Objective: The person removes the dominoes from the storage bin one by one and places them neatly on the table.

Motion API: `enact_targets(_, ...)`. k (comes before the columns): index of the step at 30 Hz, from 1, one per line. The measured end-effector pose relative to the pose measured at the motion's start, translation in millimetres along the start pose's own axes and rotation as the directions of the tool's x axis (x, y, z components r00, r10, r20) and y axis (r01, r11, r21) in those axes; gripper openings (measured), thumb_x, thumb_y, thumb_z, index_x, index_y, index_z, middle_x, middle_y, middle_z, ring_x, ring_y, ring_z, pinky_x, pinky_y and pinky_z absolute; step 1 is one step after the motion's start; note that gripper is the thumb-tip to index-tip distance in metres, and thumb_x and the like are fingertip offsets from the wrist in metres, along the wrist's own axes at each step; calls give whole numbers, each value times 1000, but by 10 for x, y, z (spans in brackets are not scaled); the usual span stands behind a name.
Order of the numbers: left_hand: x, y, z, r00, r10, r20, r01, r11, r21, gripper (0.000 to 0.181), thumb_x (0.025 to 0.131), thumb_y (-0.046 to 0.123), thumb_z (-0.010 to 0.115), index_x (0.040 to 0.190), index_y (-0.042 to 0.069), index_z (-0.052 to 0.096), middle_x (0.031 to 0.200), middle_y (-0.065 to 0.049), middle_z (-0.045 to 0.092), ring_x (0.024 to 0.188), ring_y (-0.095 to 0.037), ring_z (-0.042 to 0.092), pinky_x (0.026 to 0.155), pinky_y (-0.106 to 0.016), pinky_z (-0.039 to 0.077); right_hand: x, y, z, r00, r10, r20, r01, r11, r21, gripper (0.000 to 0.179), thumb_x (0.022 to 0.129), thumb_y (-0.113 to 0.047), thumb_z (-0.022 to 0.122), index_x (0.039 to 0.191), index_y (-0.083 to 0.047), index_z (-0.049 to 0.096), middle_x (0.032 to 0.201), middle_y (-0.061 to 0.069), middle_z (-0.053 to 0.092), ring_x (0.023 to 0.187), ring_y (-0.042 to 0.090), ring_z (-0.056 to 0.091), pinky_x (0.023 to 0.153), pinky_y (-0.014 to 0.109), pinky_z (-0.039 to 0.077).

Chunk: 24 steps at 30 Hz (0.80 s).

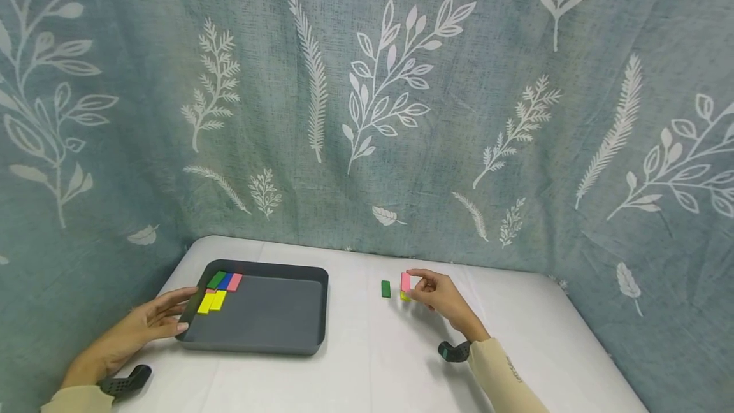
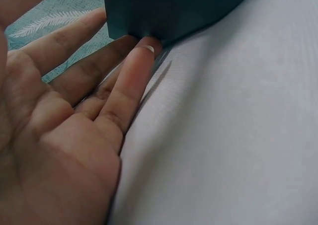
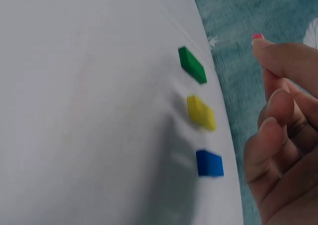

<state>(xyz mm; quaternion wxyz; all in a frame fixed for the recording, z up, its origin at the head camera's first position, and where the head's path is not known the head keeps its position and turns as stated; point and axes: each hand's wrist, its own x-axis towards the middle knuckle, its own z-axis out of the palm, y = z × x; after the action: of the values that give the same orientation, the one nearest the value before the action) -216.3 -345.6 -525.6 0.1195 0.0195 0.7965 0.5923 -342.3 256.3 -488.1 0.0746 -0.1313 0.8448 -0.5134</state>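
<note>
My right hand (image 1: 440, 297) pinches a small pink block (image 1: 406, 282) between thumb and index finger, raised above the table. Below it in the right wrist view stand a green block (image 3: 192, 65), a yellow block (image 3: 201, 113) and a blue block (image 3: 209, 163); the hand hides the blue one from the head view. My left hand (image 1: 137, 327) rests against the left side of a dark grey tray (image 1: 266, 343), fingers mostly straight, fingertips at its outer wall. Inside the tray's far left corner lie a green block (image 1: 216, 280), a blue block (image 1: 225, 282), pink blocks and two yellow blocks (image 1: 218, 300).
A white cloth covers the table (image 1: 355, 375). Behind it and at both sides hangs a green-blue curtain (image 1: 321, 209) with white leaf prints. The tray's raised rim stands between its blocks and the loose ones on the right.
</note>
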Motion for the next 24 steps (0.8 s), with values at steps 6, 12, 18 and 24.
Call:
enact_targets(6,-2,4,-5,1000,1,-2,-1,1000,4,75,89,28,67,150,17,25,152,-16,25,135,-40,22,99,-66,28,-63,137,-144,998,21,-51,-21,1000,-7,46,81,-24,77,123,-29,61,84,13,60,53,15,42,47,30,40)
enact_targets(12,-3,6,-1,1000,4,-5,-4,1000,2,75,89,27,67,150,17,25,152,-16,25,135,-40,22,99,-67,28,-109,303,-275,997,37,-64,-39,999,-26,48,82,-25,76,128,-24,59,86,13,60,53,14,41,47,27,38)
enact_targets(18,-7,-25,3,1000,12,-8,-12,1000,-8,74,89,26,67,150,18,27,152,-14,26,136,-39,22,100,-65,28,-95,491,-388,992,92,-86,-93,996,-6,49,81,-23,77,126,-23,60,85,13,61,54,15,44,46,27,40)
enact_targets(24,1,-16,8,1000,8,-5,-8,1000,-10,75,89,26,67,150,17,25,151,-16,26,136,-40,22,100,-65,28,-109,571,-453,984,144,-102,-151,986,-71,52,78,-25,79,127,-23,60,82,10,61,55,17,48,46,28,43)
